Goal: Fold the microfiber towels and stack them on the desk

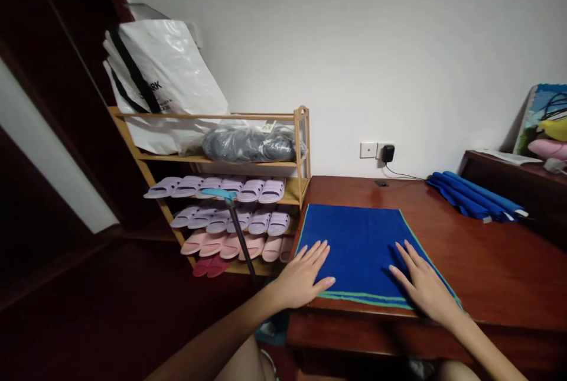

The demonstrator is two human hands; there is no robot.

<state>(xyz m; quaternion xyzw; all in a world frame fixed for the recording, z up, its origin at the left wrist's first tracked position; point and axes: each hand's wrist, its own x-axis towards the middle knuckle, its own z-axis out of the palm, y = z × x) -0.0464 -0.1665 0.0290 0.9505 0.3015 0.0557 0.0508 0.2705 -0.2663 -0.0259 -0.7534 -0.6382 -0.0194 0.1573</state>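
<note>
"Where's the left hand (303,277)?"
"Open, palm down on the blue cloth (358,245)'s left side, gripping nothing."
"And the blue cloth?"
"Flat on the table (500,274), under 2 hands."
"The right hand (420,283)?"
"Open, fingers spread over its right side, empty."

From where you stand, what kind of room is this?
Likely a home or dormitory room: rows of slippers on a wooden rack, a wooden desk against the wall, and a charger in the wall socket.
</note>
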